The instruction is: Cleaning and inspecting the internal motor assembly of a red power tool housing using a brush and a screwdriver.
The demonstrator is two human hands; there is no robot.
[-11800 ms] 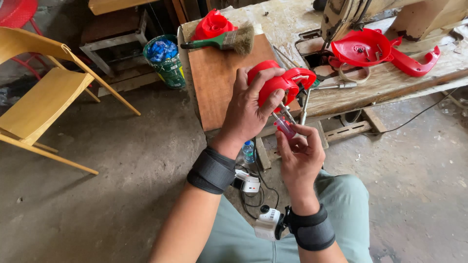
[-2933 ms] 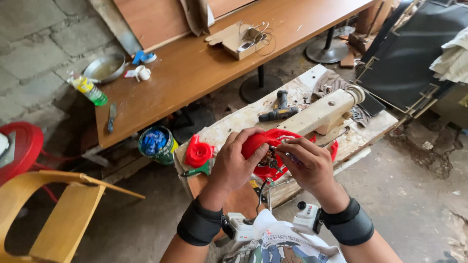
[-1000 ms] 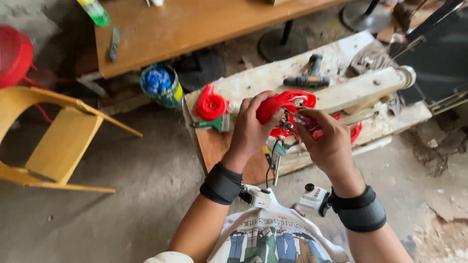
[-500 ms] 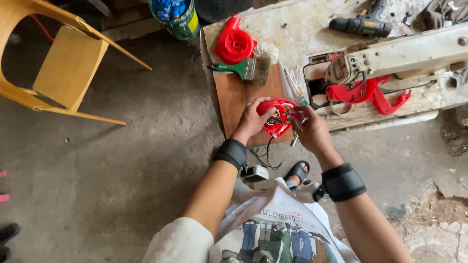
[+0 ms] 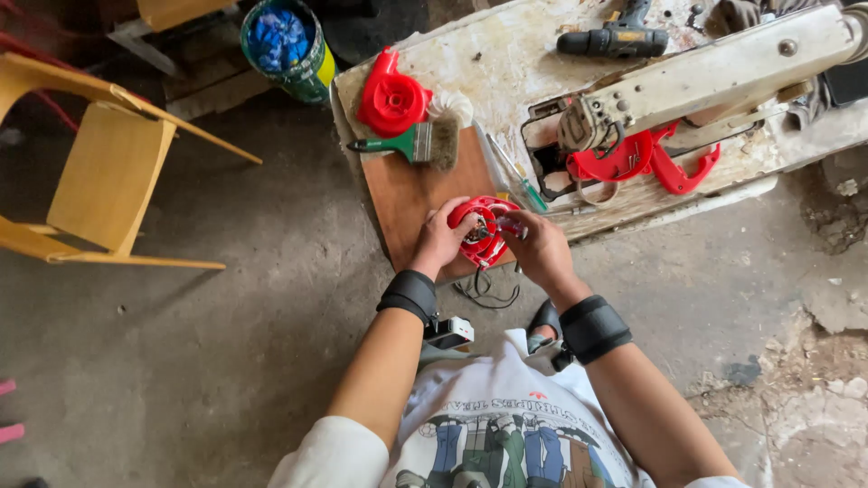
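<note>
Your left hand point(image 5: 443, 239) cups the round red plastic housing point(image 5: 482, 231) from its left side, holding it over the near edge of the brown board point(image 5: 411, 194). Your right hand point(image 5: 535, 246) closes narrow on something small at the housing's right rim; I cannot tell what it is. The housing sits squarely between both hands, its open face toward you, wires point(image 5: 484, 291) dangling below it.
</note>
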